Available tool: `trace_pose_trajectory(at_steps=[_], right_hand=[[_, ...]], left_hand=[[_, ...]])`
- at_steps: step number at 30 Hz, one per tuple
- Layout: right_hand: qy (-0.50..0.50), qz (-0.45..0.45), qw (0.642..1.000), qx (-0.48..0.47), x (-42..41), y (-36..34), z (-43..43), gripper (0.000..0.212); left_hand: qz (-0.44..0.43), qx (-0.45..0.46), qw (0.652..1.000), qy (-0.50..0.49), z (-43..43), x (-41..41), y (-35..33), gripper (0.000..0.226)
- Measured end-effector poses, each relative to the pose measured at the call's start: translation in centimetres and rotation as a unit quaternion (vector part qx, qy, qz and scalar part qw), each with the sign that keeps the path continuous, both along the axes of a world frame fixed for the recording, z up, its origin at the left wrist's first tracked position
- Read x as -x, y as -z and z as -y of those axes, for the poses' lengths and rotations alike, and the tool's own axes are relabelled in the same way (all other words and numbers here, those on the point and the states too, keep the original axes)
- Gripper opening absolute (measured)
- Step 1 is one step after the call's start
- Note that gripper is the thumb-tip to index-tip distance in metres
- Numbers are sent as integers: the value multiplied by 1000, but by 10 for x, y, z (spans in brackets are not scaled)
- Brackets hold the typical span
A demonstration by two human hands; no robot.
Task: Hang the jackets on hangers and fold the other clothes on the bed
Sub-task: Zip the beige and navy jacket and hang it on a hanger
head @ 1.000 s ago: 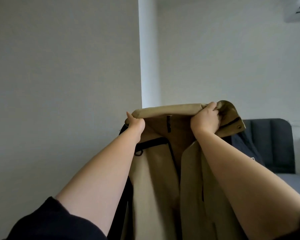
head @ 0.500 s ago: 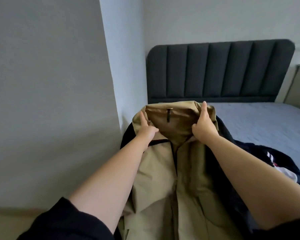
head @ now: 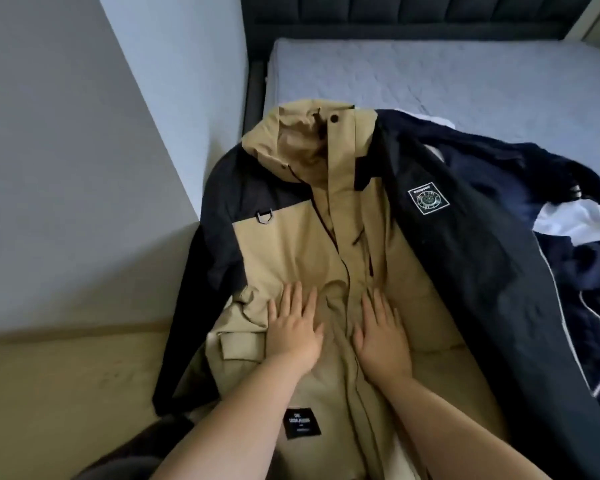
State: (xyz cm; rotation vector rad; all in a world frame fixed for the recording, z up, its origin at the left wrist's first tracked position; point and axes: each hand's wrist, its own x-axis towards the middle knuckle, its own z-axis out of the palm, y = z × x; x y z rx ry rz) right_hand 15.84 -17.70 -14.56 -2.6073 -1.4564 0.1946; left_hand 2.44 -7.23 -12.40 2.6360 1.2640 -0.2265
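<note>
Your tan jacket [head: 291,258] lies front up on the bed [head: 447,74], close to the bed's left edge. Its hood [head: 305,140] points toward the dark padded headboard [head: 395,15], and its hem is at the near edge.

Your left hand [head: 293,327] lies flat on the jacket's front, just left of the centre zip line, fingers straight and slightly spread. Your right hand [head: 381,332] lies flat just right of that line in the same manner. Both palms press on the cloth and neither pinches or grips anything. The two hands are near each other but apart, with the zip placket between them.

The jacket's black sleeve [head: 201,292] on your left runs along the bed's left edge and appears to hang over it. A metal D-ring [head: 264,216] sits on the chest at the seam between black and tan. A pocket flap [head: 243,346] lies just beside your left hand, and a black label [head: 302,422] shows near the hem. The opposite black sleeve carries a square badge [head: 428,199].

A navy garment [head: 520,188] with white lining lies crumpled toward the bed's right side, touching that sleeve.

A grey wall [head: 66,133] stands to the left of the bed, with beige floor [head: 66,393] below it.
</note>
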Motion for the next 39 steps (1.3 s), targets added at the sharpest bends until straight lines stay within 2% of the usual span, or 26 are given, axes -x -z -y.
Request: trace_pose_trajectory(at_steps=[3,9,12,15,18,22,24,26,28,29,32,34,36,38,39], right_hand=[[5,19,1000,-12,-1,7,-9,62],[10,35,999,-12,-4,13,-16,69],[13,19,1000,-12,-3,11,-16,71],[9,19,1000,-11,-3,10,-14,63],[-2,17,1000,0,0,4,-8,59],[-40,-78,996,16,8,-9,17,62],[-56,-131,989,35,15,-16,41,61],[-60,-182,981,32,26,-24,67,57],[-51,-251,966,18,38,-35,90,56],[-49,-283,958,10,43,-41,100,57],[-94,-289,953,3,59,-55,123,69],[-140,-217,966,29,73,-60,131,89],[-201,-111,972,50,88,-63,135,102],[-264,-19,961,78,103,-64,134,105],[-278,9,957,82,108,-65,131,97]], left_hand=[[34,-52,998,7,-2,2,20,67],[118,-77,990,7,-4,4,26,63],[111,-64,992,-5,0,4,23,61],[106,-32,994,-11,25,10,13,57],[112,9,993,35,64,32,3,53],[124,72,979,142,104,79,-20,54],[130,22,965,227,123,94,-33,62],[71,-34,959,273,136,101,-41,61],[-11,-70,969,238,142,103,-47,53],[-24,-85,976,200,142,102,-50,47],[23,-113,991,66,136,102,-68,25],[77,-76,994,-20,131,108,-76,20],[132,8,987,-87,131,116,-82,19],[178,57,977,-101,133,123,-88,21],[206,80,970,-106,133,127,-92,23]])
